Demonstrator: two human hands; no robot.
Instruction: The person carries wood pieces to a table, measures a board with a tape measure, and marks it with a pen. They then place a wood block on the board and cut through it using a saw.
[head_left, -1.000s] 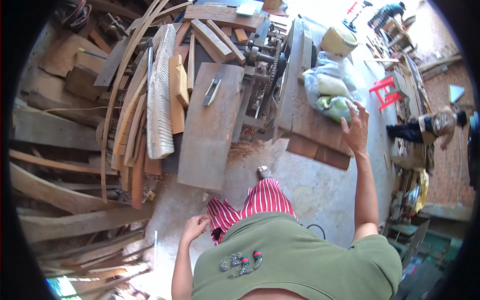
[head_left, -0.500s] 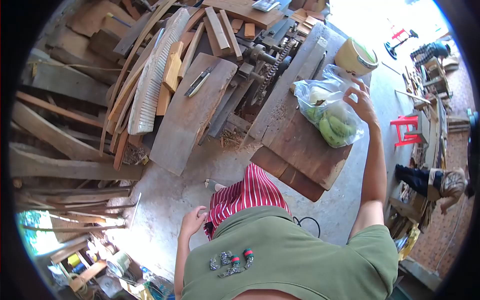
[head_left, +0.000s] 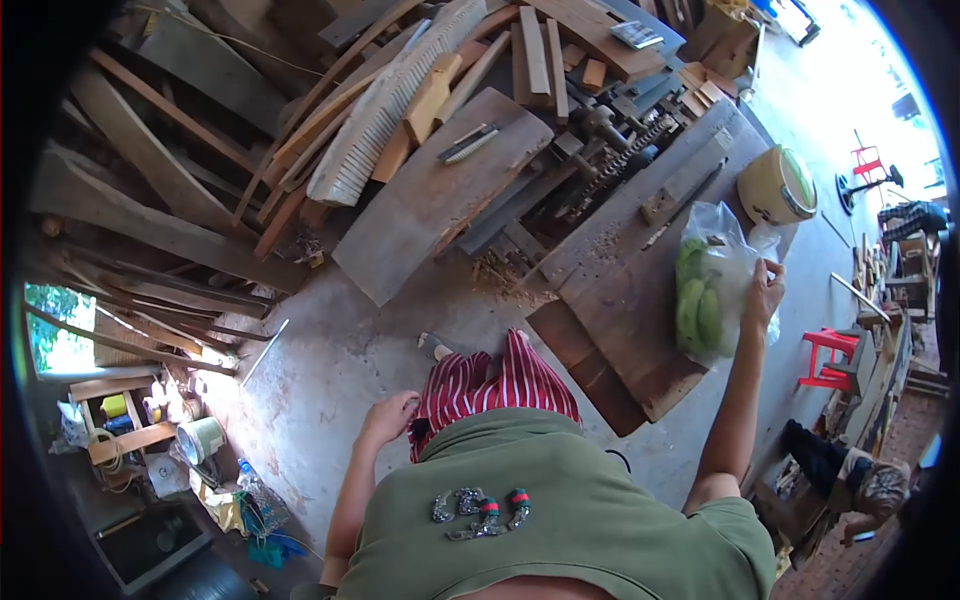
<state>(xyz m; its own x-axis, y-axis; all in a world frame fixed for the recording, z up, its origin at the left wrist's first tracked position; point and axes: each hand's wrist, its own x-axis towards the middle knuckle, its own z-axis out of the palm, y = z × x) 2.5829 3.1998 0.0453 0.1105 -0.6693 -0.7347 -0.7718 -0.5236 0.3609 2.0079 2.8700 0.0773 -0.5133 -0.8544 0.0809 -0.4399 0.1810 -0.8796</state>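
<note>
A clear plastic bag [head_left: 738, 255] with green bananas [head_left: 699, 312] in it is at the right end of a wooden board [head_left: 630, 310]. My right hand [head_left: 767, 290] grips the gathered top of the bag, fingers bent round the plastic. A pale item inside the bag is blurred by the film. Just beyond stands a cream-coloured bucket [head_left: 775, 190] with a greenish top. My left hand [head_left: 388, 417] hangs beside the red striped trousers [head_left: 490, 390], holding nothing visible, its fingers loosely bent and partly apart.
Stacked wood strips and a ridged pale piece [head_left: 395, 110] lie at upper left. Pens [head_left: 467, 143] rest on a plank [head_left: 440, 190] beside a machine with a chain [head_left: 625, 155]. A red stool [head_left: 830, 358] and a bending person [head_left: 850, 470] are at right.
My right hand has closed on the bag's top, and the bag now stands more upright with the bananas hanging lengthwise. The view has shifted, moving the bench rightward. My left hand stays by my side.
</note>
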